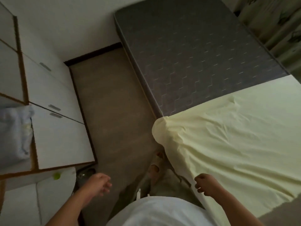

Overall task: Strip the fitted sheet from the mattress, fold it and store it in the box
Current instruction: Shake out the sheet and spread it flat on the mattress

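Dim light fills a narrow bedroom, where a strip of brown wood-look floor (114,103) runs between white cabinet doors (53,88) on the left and a bed on the right. A dark grey quilted mattress (195,54) lies bare over its far half. The pale yellow fitted sheet (236,136) covers only the near half, wrinkled, with one loose corner bulging out over the mattress side above the floor. The right hand (208,185) is at the sheet's near edge with its fingers curled round the fabric, holding it. The left hand (99,183) hangs over the floor well apart from the bed, fingers loosely bent and holding nothing. Between the two arms show the person's white shirt (162,212) and, lower down, blurred feet (154,172) beside the bed. At the far left an open cabinet compartment holds bunched pale blue fabric (14,132), and a small green object (57,175) sits on a white surface below it. Patterned curtains (280,30) hang beyond the mattress at the upper right.
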